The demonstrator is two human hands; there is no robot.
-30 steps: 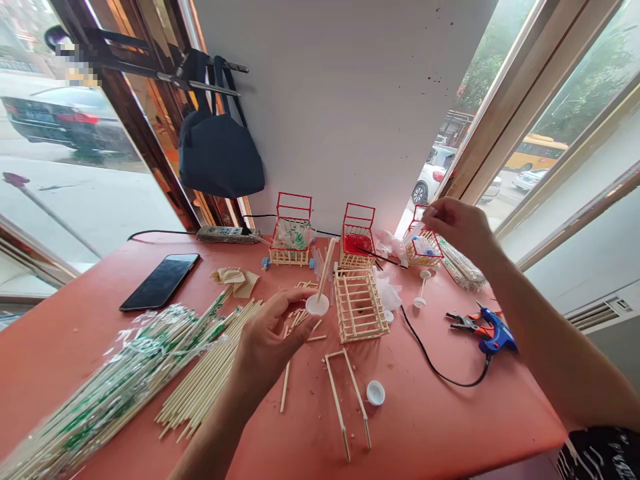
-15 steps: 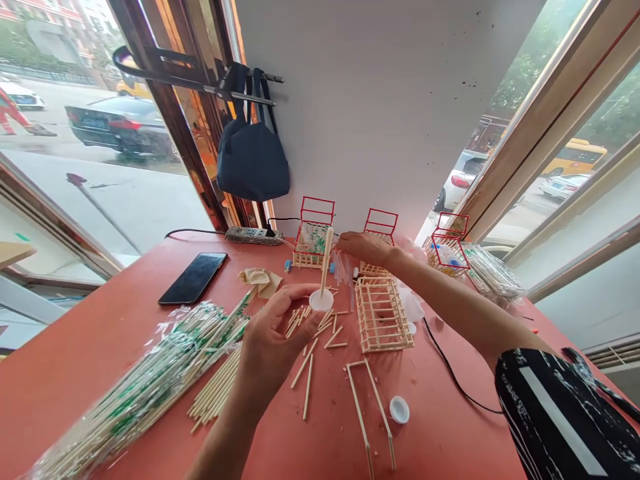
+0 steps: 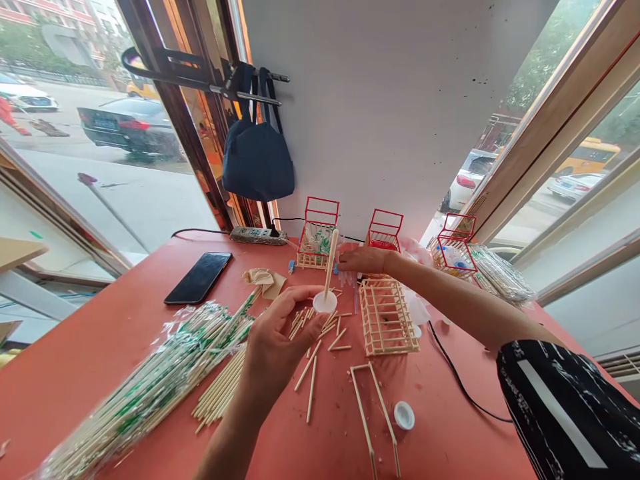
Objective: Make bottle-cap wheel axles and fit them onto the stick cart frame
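Note:
My left hand (image 3: 285, 333) grips a small white round cap (image 3: 325, 303) between thumb and fingers above the table. A pale wooden stick (image 3: 331, 267) stands in the cap, leaning slightly right. At the back of the table, my right hand (image 3: 365, 259) reaches palm down over thin clear plastic tubes (image 3: 349, 275); its fingers look loosely extended, and whether they touch the tubes is unclear. Short cut sticks (image 3: 327, 327) lie scattered beyond my left hand. A wooden stick frame crate (image 3: 387, 317) stands right of them. Nearer lie a narrow stick frame (image 3: 363, 400) and another white cap (image 3: 404, 415).
Bagged sticks (image 3: 150, 380) and loose long sticks (image 3: 220, 390) cover the left side, with a phone (image 3: 199, 278) behind. Along the back are a power strip (image 3: 257, 235) and red-handled stick baskets (image 3: 320, 243). A black cable (image 3: 460, 383) crosses the right side.
My right hand has lowered slightly towards the clear tubes. My left hand keeps its hold on the cap with the upright stick. The whole view has shifted a little.

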